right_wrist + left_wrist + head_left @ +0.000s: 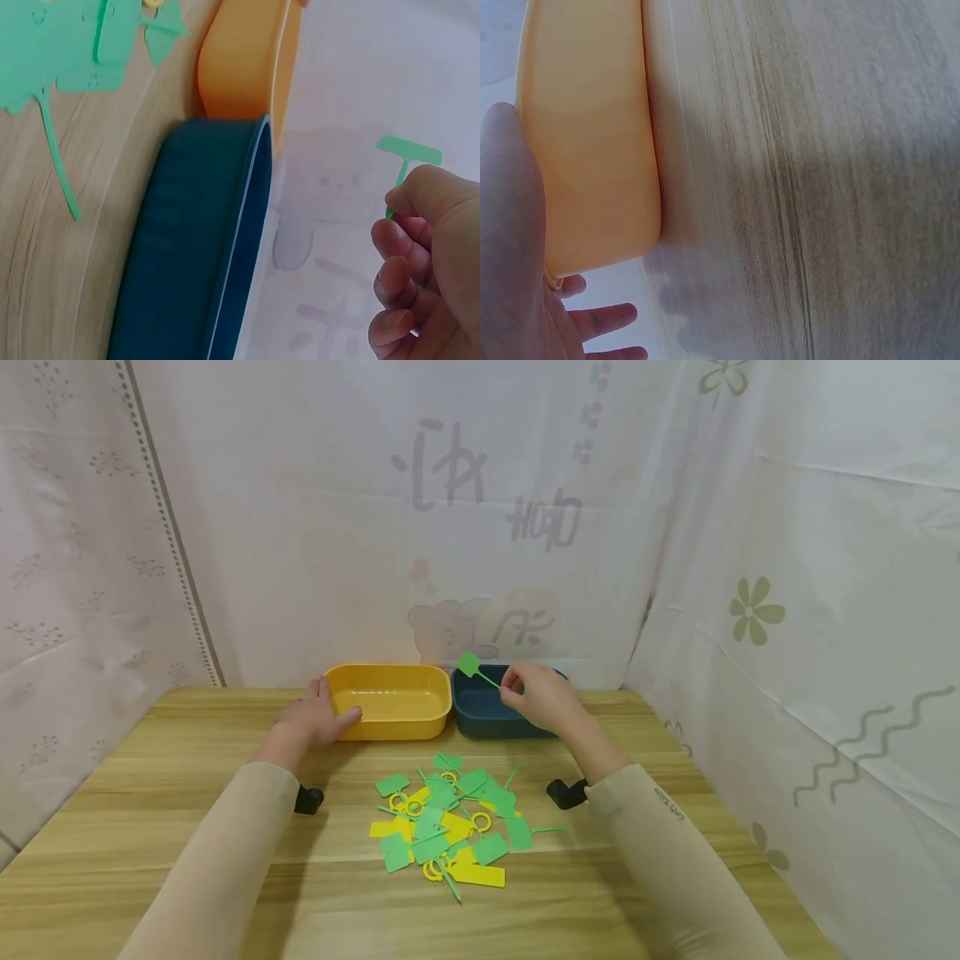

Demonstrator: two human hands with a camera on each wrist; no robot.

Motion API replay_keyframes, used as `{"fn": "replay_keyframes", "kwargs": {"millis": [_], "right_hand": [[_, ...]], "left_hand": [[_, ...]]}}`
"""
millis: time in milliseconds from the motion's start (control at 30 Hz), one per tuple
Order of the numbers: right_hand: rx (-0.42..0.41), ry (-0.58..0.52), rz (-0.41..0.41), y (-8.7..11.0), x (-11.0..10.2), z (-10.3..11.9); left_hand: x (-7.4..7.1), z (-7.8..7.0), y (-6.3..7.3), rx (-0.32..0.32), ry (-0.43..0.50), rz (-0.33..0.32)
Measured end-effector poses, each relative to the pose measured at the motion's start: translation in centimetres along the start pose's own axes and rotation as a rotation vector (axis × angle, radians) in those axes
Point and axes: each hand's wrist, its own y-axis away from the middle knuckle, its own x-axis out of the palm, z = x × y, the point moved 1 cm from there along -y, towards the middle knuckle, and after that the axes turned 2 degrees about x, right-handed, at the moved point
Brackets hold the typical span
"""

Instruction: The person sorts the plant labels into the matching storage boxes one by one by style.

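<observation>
My right hand (546,696) pinches the thin stem of a green tag (468,664) between thumb and fingertips, over the dark blue bin (495,725). The tag's flat square head points up and to the left, above the bin's rim. My left hand (309,718) rests against the left end of the yellow bin (393,729), thumb along the rim and the other fingers stretched out past the corner, as the left wrist view also shows. The inside of the yellow bin looks bare; part of the blue bin's inside is hidden behind my right hand.
A loose pile of green stemmed tags (430,824) and yellow tags with rings (480,876) lies on the wooden table (337,902) in front of the bins. The two bins stand side by side near the back edge. Printed white curtains (315,527) hang behind and at the sides.
</observation>
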Motion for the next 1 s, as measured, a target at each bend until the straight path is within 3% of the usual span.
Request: {"fn": "replay_keyframes", "kwargs": {"millis": [200,567,1000], "right_hand": [[0.089,-0.017,0.011,-0.7,0.0,-1.7],[0.179,0.045,0.04,-1.0,1.1,-4.6],[0.231,0.096,0.043,-1.0,2.0,-6.3]], "left_hand": [[-0.2,-0.1,0.2,0.007,0.0,-0.004],[-0.3,-0.2,0.5,0.01,-0.002,0.0],[-0.2,0.0,0.1,0.003,-0.009,-0.009]]}}
